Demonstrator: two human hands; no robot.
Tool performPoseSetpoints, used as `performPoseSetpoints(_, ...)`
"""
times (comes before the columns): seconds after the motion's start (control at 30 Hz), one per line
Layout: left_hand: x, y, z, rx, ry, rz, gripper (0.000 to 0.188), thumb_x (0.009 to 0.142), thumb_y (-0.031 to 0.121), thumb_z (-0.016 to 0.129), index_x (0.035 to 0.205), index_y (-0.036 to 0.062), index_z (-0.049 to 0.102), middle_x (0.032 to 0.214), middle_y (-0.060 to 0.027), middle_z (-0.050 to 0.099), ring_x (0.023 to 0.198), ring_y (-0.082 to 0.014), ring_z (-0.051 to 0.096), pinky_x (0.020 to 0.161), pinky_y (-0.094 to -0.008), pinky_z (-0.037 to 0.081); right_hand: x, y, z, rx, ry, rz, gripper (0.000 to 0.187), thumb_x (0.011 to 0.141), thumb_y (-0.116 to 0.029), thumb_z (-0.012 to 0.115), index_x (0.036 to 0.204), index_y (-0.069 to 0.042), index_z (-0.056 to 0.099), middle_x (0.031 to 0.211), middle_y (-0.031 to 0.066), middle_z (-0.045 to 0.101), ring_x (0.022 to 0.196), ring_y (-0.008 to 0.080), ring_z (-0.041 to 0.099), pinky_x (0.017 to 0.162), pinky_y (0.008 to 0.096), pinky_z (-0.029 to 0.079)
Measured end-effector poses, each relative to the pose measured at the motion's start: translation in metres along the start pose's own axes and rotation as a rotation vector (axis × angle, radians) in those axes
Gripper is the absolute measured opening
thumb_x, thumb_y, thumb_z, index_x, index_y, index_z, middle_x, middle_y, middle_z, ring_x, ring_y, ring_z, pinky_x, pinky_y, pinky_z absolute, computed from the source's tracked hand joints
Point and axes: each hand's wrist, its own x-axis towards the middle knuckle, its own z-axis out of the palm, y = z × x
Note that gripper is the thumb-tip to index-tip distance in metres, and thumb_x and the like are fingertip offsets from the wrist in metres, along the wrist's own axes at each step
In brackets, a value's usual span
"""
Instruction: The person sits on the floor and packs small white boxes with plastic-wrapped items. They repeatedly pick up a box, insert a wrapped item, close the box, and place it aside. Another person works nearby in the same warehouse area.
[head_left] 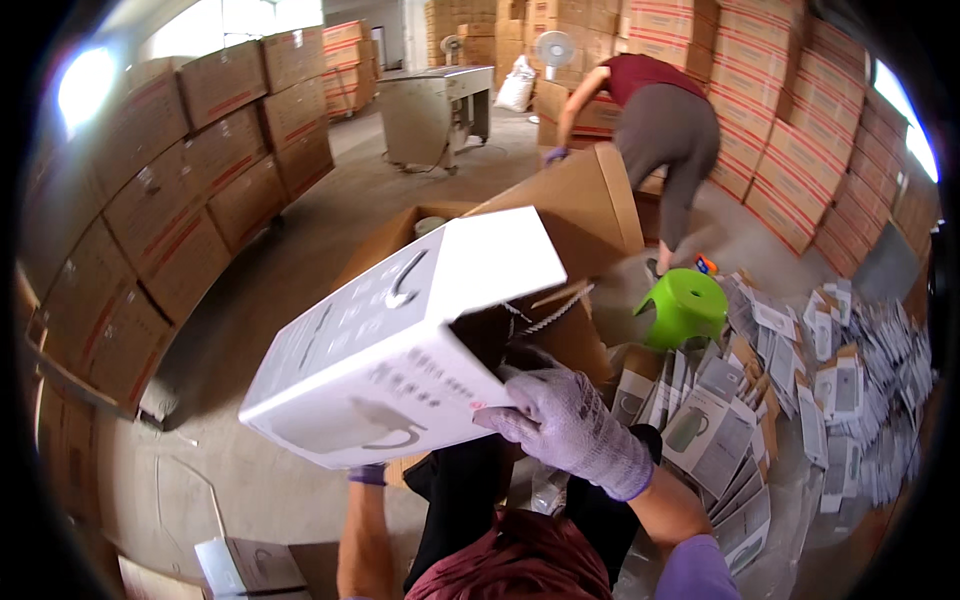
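A white kettle box (pixel 375 370), printed with a kettle picture, is tilted in front of me with its end flap raised and its end open toward the right. My right hand (pixel 560 420), in a grey-purple knit glove, is closed on the edge by that opening, thumb on the printed side. Under the box's lower edge shows only the glove cuff of my left hand (pixel 368 474); its fingers are hidden behind the box. The inside is dark, and I cannot make out what it holds. Behind it stands an open brown carton (pixel 590 215) with something round and pale inside.
Many flattened white boxes (pixel 700 425) lie on the floor at the right, beside a green stool (pixel 690 305). A person (pixel 665 120) bends over cartons ahead. Stacked cartons (pixel 170 215) line the left; a metal machine table (pixel 430 115) stands farther back.
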Motion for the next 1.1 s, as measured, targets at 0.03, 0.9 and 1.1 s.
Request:
performPoseSetpoints(0.03,-0.015,0.014,-0.025,0.042,0.046,0.038,0.067,0.094,0.054,0.036,0.138,0.0029,0.035,0.136,-0.0119,0.042,0.126,-0.0207,0.038,0.108,-0.035,0.026,0.01,-0.009,0.002,0.076,-0.136,-0.032,0.03,0.073,-0.025,0.072,0.095,-0.006,0.061,0.072,0.0101,0.059,0.075,0.0318,0.061,0.086,0.0405,0.047)
performPoseSetpoints(0.9,-0.211,0.109,-0.208,1.161,0.688,-0.247,0.011,0.075,0.003,0.054,0.067,-0.001,0.061,0.071,-0.0085,0.061,0.059,-0.011,0.053,0.048,-0.0268,0.039,-0.014,-0.028,0.341,0.407,-0.56,-0.911,0.012,0.078,-0.017,0.058,0.086,-0.011,0.061,0.084,0.0047,0.059,0.088,0.0195,0.059,0.088,0.0356,0.045)
performPoseSetpoints(1.1,-0.236,0.069,-0.251,1.213,0.907,-0.143,0.025,0.085,0.004,0.049,0.105,-0.0054,0.061,0.095,-0.0066,0.065,0.085,-0.0157,0.058,0.077,-0.0287,0.045,0.089,0.124,0.318,0.408,-0.428,-0.006,0.027,0.085,-0.022,0.061,0.102,0.0,0.062,0.094,0.0154,0.066,0.088,0.0333,0.062,0.081,0.039,0.049)
